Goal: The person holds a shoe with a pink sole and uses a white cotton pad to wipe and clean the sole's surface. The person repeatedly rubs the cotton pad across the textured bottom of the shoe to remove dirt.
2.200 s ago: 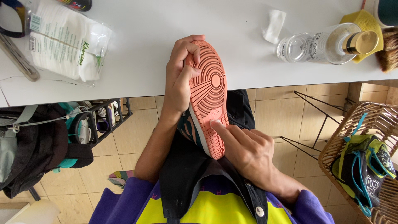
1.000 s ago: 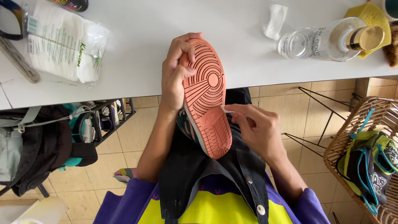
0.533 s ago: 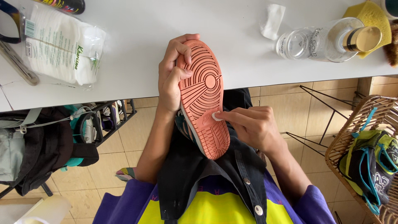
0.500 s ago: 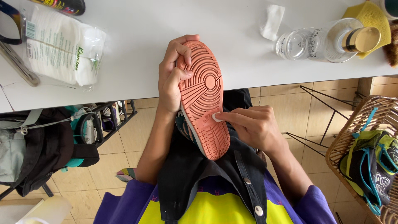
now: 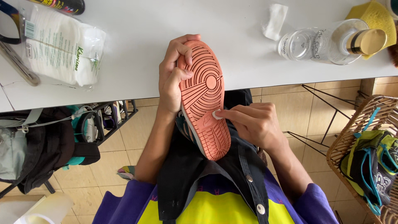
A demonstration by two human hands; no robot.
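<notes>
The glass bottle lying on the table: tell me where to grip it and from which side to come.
Probably best gripped around its clear body. The glass bottle lies on its side on the white table, gold cap pointing right, so come from above and close across the round middle. The cap end is narrower and sits over a yellow sponge.

Shoe (image 5: 202, 99): upper hidden behind the sole; only a sliver of dark side shows at the lower left edge.
White pad (image 5: 217, 114): mostly covered by right hand (image 5: 253, 124) fingers (image 5: 232, 113); kind cannot be told.
Dark bottle (image 5: 62, 5), upper left: cut by top edge.
Yellow sponge (image 5: 375, 14), upper right: cut by top edge.
Wicker basket (image 5: 352, 137), lower right: cut by right edge.
Black bag (image 5: 37, 153), left: cut by left edge.
</notes>
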